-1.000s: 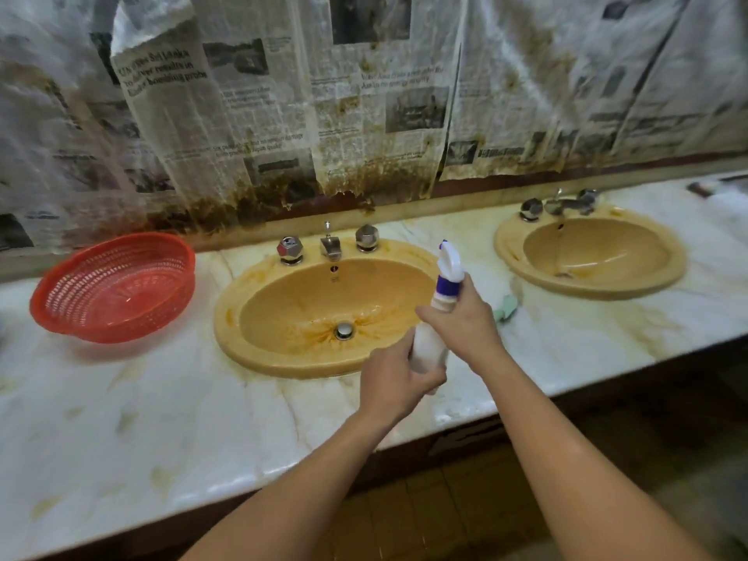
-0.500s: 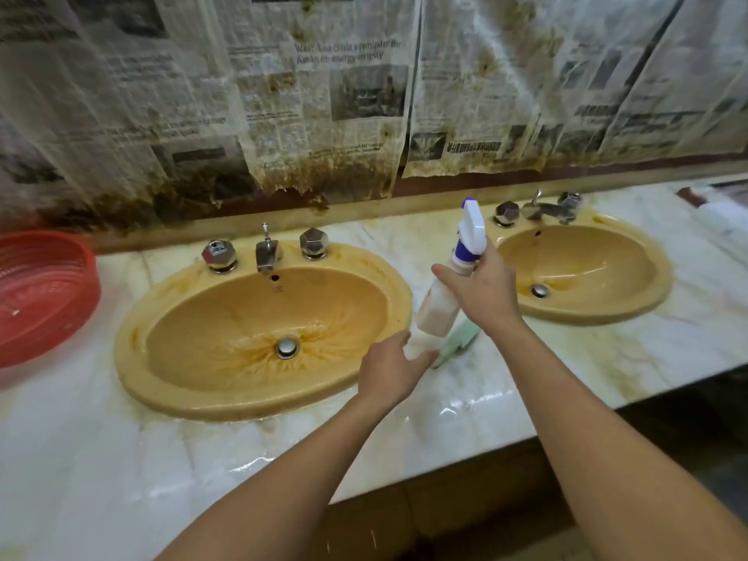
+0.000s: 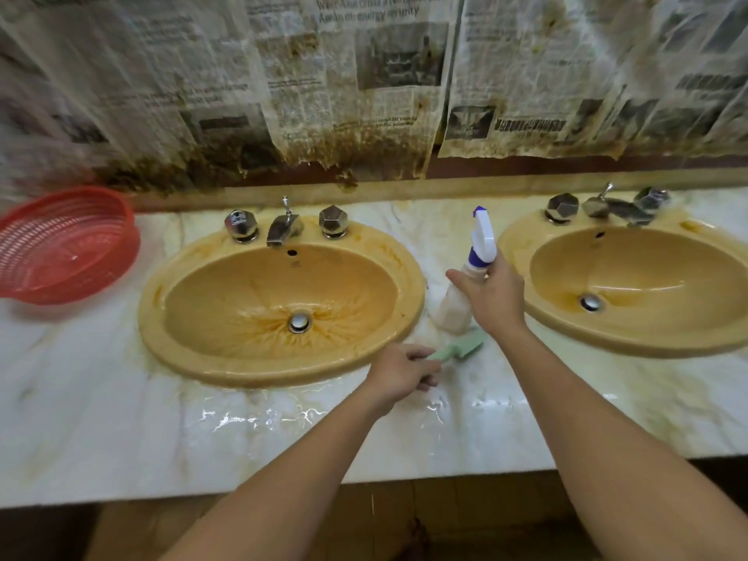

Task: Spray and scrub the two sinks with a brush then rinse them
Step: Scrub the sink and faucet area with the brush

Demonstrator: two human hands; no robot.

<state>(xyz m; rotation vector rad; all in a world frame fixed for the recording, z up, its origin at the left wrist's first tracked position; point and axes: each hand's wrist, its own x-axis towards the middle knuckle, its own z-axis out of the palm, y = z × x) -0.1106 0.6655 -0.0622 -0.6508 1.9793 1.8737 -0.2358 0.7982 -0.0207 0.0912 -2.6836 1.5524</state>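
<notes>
- While the right hand [image 3: 496, 295] grips the spray bottle [image 3: 465, 285] by its neck, fingers curled round it, the bottle stands on or just above the worktop [image 3: 283, 431] between the two sinks; I cannot tell whether its base touches.
- The left hand [image 3: 398, 374] has its fingers curled round the near end of the green brush [image 3: 459, 347], which lies on the worktop just in front of the bottle.
- The left sink [image 3: 283, 301] shows brown streaks fanning out around its drain, so it looks unscrubbed; whether it has been sprayed I cannot tell.
- The right sink [image 3: 631, 285] has a lighter stain near its drain and also looks not yet cleaned.
- Judging from this, the task is near its start: scrubbing of both basins and the rinse are left, and the brush being taken up suggests the left sink comes first.
- No water runs from either tap [image 3: 283, 228].
- The worktop is pale veined marble, wet and glossy in front of the left sink, with yellowish staining around both rims.
- A red plastic basket [image 3: 64, 244] sits at the far left, apart from the left sink.
- Stained newspaper [image 3: 364, 74] covers the wall behind, its lower edge browned and ragged.
</notes>
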